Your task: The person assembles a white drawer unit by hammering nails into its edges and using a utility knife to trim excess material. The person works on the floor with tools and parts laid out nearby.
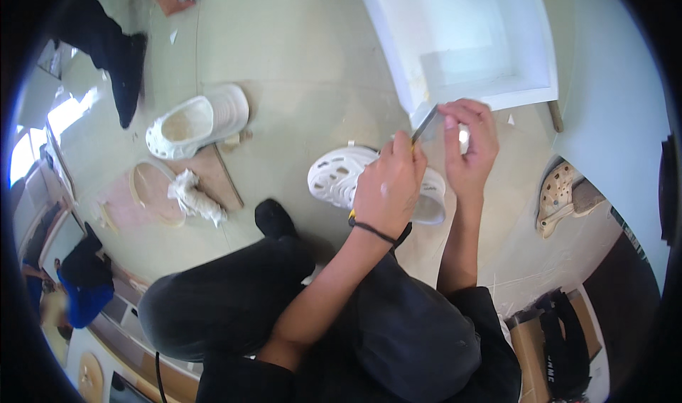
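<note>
My left hand [389, 188], with a dark band at its wrist, is closed around a cutter knife with a yellow handle and a grey blade [424, 124]. The blade points up and to the right, away from me. At its tip, my right hand [472, 143] has thumb and forefinger drawn close together; whether they pinch the blade or some small bit cannot be made out. Both hands are above a white perforated clog [334, 178] on the floor, which my left hand partly hides. Just beyond the blade is the corner of a white open box [414, 109].
Another white clog [231, 111] lies left, near a brown board [213, 172] and a crumpled white cloth [190, 193]. A beige clog [554, 200] stands right by a pale blue panel [611, 104]. Another person's leg [126, 69] reaches in at upper left.
</note>
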Tool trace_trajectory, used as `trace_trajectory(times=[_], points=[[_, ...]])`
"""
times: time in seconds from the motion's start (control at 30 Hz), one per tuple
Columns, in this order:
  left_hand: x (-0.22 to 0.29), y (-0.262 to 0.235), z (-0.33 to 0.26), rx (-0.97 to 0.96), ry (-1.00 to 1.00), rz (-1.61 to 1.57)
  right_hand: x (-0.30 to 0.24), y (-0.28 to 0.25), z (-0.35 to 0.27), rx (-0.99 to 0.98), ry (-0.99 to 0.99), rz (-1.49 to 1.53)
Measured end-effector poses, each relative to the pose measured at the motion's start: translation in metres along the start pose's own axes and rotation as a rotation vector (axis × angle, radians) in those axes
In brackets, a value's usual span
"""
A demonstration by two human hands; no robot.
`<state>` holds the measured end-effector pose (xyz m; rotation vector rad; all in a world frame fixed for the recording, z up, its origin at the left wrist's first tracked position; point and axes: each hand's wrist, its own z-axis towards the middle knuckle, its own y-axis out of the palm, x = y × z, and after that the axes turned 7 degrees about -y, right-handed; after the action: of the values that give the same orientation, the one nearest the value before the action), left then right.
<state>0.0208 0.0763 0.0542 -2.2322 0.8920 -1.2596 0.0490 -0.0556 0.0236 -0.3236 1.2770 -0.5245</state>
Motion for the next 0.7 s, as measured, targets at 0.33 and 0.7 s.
trace_trajectory(times=[0.33,0.7], points=[[-0.004,0.006,0.004,0.058,0.069,0.030,-0.001,0.000,0.002,-0.016,0.019,0.054],[0.007,-0.002,0.001,-0.017,-0.016,-0.039,-0.003,-0.003,0.004,-0.036,0.023,0.089]])
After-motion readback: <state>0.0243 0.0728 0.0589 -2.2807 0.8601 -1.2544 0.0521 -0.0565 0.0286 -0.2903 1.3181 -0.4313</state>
